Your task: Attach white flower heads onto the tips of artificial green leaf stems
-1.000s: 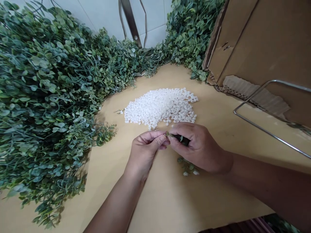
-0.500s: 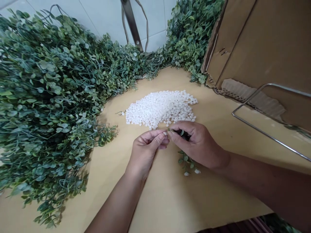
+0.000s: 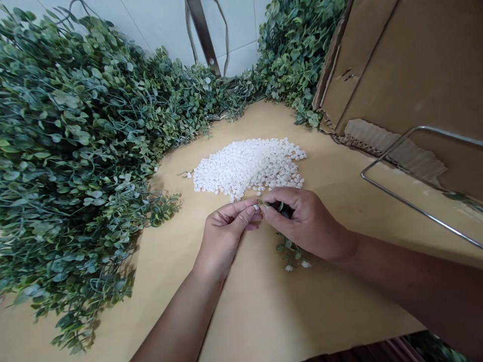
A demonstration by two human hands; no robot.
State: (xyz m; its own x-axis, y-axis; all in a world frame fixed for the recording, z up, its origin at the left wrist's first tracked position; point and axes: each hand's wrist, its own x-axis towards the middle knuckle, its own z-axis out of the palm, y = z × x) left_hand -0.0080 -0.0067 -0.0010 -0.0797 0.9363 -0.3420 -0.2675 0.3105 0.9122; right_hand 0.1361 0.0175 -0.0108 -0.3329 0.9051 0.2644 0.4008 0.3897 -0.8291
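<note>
My left hand (image 3: 226,226) pinches a small white flower bud (image 3: 256,206) between thumb and forefinger. Fingertip to fingertip with it, my right hand (image 3: 307,221) is closed on a leafy green artificial sprig (image 3: 289,246). The sprig hangs below my right palm, with white buds at its lower tips. Its upper tip meets the bud between my two hands; whether the bud sits on the stem is too small to tell. Just beyond my fingers lies a heap of white buds (image 3: 245,163) on the tan tabletop (image 3: 241,301).
Artificial greenery (image 3: 86,125) is piled along the left side, and more greenery (image 3: 298,55) stands at the back. To the right are a cardboard box (image 3: 407,75) with a torn edge and a bent metal wire frame (image 3: 415,202). A tiled wall (image 3: 241,30) rises behind.
Both hands stay in nearly the same place, still pinching at the bud and sprig tip. The view has shifted very slightly.
</note>
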